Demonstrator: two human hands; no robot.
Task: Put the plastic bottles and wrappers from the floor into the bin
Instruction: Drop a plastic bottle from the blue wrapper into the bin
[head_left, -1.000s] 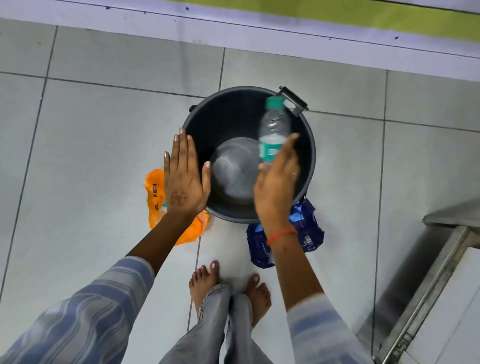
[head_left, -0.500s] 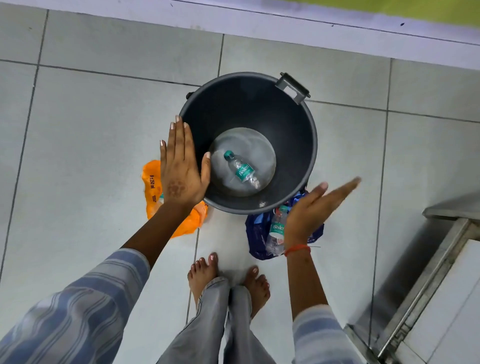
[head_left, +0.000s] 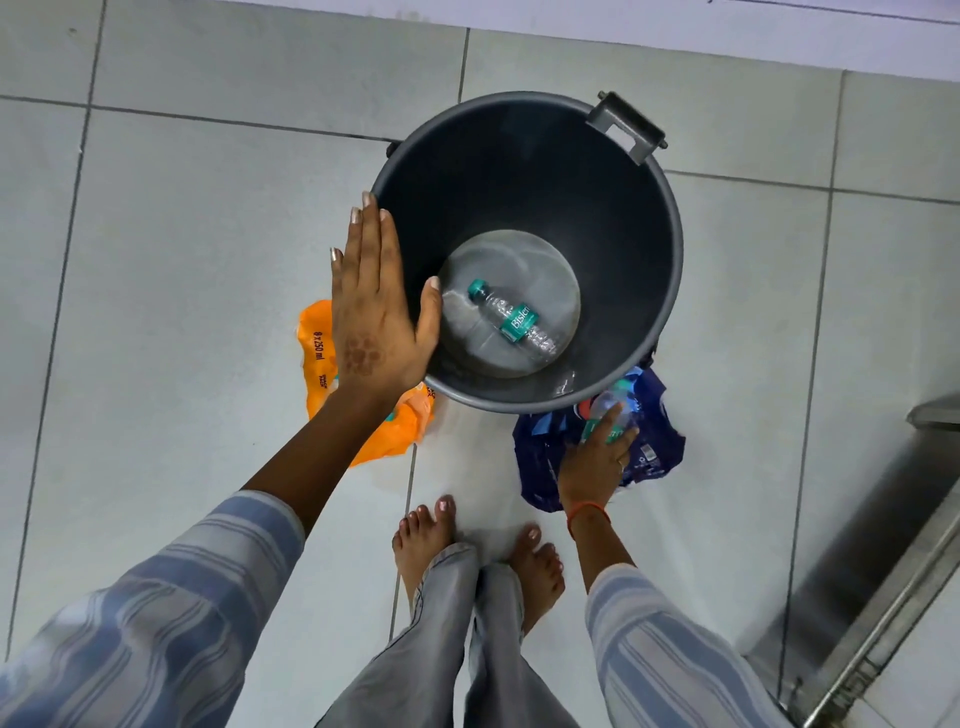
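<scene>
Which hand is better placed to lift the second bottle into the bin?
Right hand: it already touches the bottle on the blue wrapper. The left hand hovers flat beside the bin.

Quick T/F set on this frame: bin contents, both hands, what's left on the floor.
1. One clear plastic bottle with a green cap lies on its side at the bottom of the dark grey round bin. True.
2. The left hand grips the orange wrapper. False: it is flat and open at the bin's rim; the wrapper lies on the floor beneath it.
3. The right hand is down on a second clear bottle lying over the dark blue wrapper. True.
4. The blue wrapper is inside the bin. False: it is on the floor beside the bin.
5. The bin has a lid on. False: it is open.
</scene>
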